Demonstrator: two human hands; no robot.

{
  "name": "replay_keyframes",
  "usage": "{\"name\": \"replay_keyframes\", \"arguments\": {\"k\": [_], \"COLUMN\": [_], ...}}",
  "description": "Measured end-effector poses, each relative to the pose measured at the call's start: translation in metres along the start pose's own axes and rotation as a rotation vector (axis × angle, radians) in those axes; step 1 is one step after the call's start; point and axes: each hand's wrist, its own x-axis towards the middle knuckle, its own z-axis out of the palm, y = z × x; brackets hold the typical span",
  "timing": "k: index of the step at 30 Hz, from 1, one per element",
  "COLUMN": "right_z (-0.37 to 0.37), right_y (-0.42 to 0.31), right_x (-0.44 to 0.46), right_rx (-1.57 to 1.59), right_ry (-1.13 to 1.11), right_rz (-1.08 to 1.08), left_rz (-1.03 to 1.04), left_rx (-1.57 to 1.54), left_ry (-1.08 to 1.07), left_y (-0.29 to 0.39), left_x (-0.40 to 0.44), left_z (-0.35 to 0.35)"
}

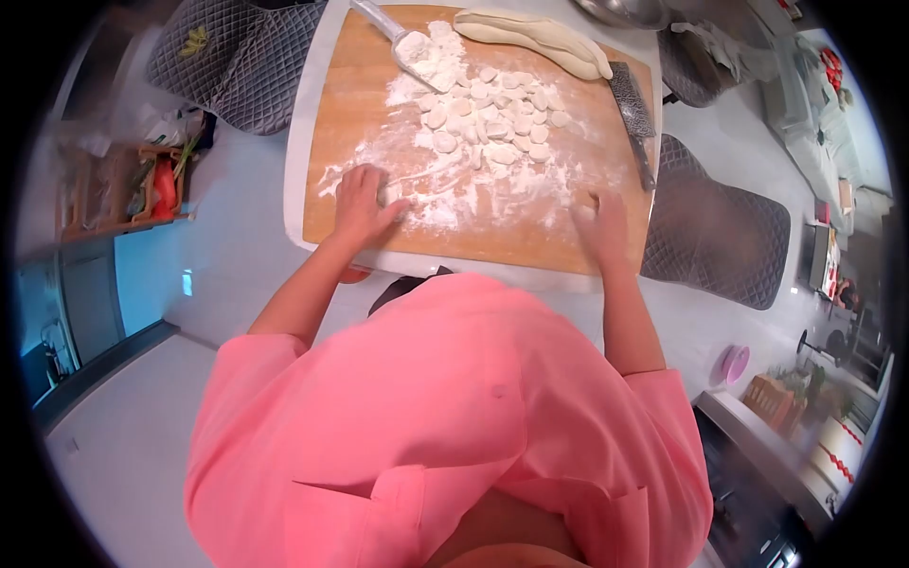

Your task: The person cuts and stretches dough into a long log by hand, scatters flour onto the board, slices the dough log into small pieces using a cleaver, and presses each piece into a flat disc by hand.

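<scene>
On a floured wooden board (331, 123), several small round dough pieces (497, 114) lie in a loose heap. My left hand (366, 205) rests at the board's lower left with fingers apart, over scattered flour, holding nothing. At the lower right edge of the board is my right hand (601, 222), its fingers curled; whether anything is under them is hidden. A scoop (398, 43) lies in a pile of flour (438, 57) at the upper left. Along the back stretches a long dough roll (535, 40). A cleaver with a dark handle (632, 114) lies at the right.
Quilted grey chair covers (232, 66) stand left of the table, with another (724, 232) to the right. Part of a metal bowl (630, 9) shows at the back edge. A wooden rack (142, 194) with vegetables is at the left.
</scene>
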Motion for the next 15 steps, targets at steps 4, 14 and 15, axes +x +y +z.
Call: {"name": "replay_keyframes", "arguments": {"k": [4,14,15], "right_z": [0.043,0.037,0.04], "right_y": [-0.014,-0.019,-0.019], "right_x": [0.027,0.031,0.03], "right_rx": [-0.062,-0.12,-0.119], "right_ry": [0.433,0.343,0.337], "right_rz": [-0.05,-0.059,-0.061], "left_rz": [-0.136,-0.173,-0.177], "left_rx": [0.094,0.3,0.301], "left_ry": [0.13,-0.007,-0.011], "left_y": [0.025,0.038,0.036], "left_x": [0.045,0.051,0.049], "left_z": [0.037,0.035,0.037]}}
